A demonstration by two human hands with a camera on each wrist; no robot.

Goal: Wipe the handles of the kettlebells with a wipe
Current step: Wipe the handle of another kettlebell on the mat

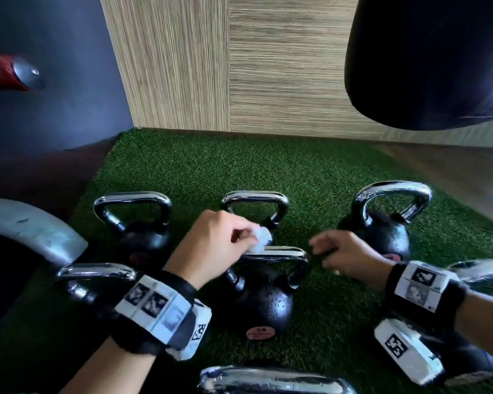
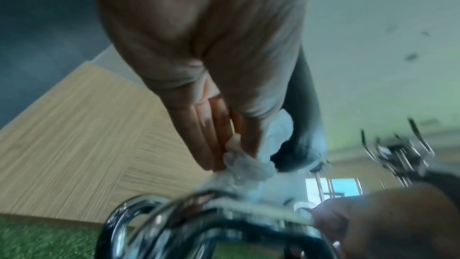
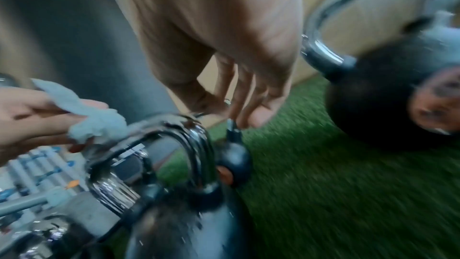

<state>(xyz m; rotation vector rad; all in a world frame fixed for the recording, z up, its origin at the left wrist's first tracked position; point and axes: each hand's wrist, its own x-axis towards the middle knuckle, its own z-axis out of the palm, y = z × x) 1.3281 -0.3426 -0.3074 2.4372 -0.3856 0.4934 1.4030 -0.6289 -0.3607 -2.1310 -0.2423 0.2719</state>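
Pinching the wipe (image 1: 262,239) in your left hand (image 1: 211,248), fingers and thumb curled round the crumpled wad, you've got it on the top bar of the middle kettlebell's handle (image 1: 276,255), left end. That kettlebell (image 1: 264,305) sits on the turf (image 1: 268,166), front row, droplets on the black body. Your right hand (image 1: 347,255) is just off the handle's right end, fingers loosely curled, holding nothing; blurred in the head view, and the right wrist view shows the fingers hanging beside the chrome, contact unclear. Back row: three more kettlebells, left (image 1: 138,223), centre (image 1: 256,204), right (image 1: 387,220). More chrome handles at the near left, near right and bottom edges.
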